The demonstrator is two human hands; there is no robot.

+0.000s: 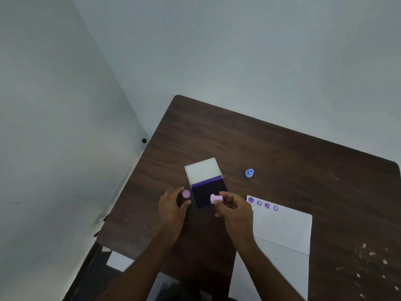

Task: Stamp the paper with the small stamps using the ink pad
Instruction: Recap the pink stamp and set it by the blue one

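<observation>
An open ink pad (209, 193) lies mid-table, its dark purple pad facing up and its white lid (203, 170) folded back behind. My right hand (233, 208) pinches a small pink stamp (215, 199), held sideways just above the pad. My left hand (172, 205) holds a round pink cap (186, 194) at its fingertips, left of the pad. The white paper (280, 233) lies to the right, with a row of several purple stamp marks (263, 204) along its top edge. A blue stamp (249, 173) stands alone beyond the paper.
The dark wooden table (282, 153) sits against pale walls at the back and left. White flecks (368, 257) scatter over its right front area. A white sheet (119, 260) shows below the table's left edge.
</observation>
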